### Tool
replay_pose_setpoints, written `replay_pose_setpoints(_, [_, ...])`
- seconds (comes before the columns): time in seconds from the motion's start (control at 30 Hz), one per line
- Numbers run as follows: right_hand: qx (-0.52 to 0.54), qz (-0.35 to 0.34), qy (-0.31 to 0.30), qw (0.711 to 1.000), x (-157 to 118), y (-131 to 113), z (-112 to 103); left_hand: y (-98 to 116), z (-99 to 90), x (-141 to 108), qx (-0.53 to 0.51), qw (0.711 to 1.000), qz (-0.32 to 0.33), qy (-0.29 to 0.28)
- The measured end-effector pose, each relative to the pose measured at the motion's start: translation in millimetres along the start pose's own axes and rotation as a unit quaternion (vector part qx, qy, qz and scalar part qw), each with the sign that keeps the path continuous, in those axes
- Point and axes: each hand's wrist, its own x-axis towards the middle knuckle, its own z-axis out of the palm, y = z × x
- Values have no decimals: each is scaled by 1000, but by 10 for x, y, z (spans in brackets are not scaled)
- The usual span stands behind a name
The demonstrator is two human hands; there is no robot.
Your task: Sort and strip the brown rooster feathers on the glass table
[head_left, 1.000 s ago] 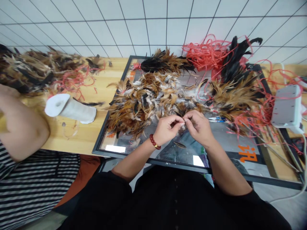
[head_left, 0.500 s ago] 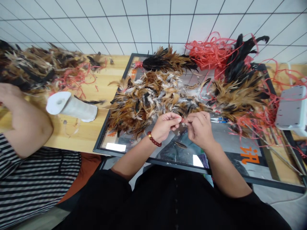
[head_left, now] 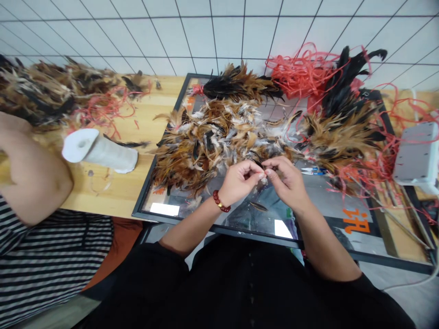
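Observation:
My left hand (head_left: pixel 241 182), with a dark red bead bracelet (head_left: pixel 220 201) at the wrist, pinches at the near edge of a pile of brown, black and white feathers (head_left: pixel 212 141). Its fingertips meet those of my right hand (head_left: pixel 286 182), also in a pinch. Something small and pale shows between them, too small to name. Small blue-handled snips (head_left: pixel 313 171) lie just right of my right hand. A single dark feather (head_left: pixel 259 207) rests on the glass-topped black-framed panel (head_left: pixel 219 226) below the hands.
Red plastic string (head_left: pixel 302 75) heaps at the back beside bundled feathers (head_left: pixel 240 87). More feather bundles (head_left: pixel 346 137) and a white box (head_left: pixel 416 153) are at the right. On the left are a white spool (head_left: pixel 113 154), another feather pile (head_left: pixel 48 91) and a person's arm (head_left: pixel 37 173).
Both hands have turned slightly, and their fingertips have come together. The red strand between them no longer shows. The person's arm at the left has shifted slightly.

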Motion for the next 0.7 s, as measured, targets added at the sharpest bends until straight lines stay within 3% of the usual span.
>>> replay_pose_setpoints(0.2, [-37, -18, 15, 999, 7, -33, 14, -8, 5, 1, 10, 1000, 16, -17])
replay_pose_setpoints(0.7, [-10, -4, 19, 1000, 8, -75, 12, -74, 4, -20, 82, 995, 46, 27])
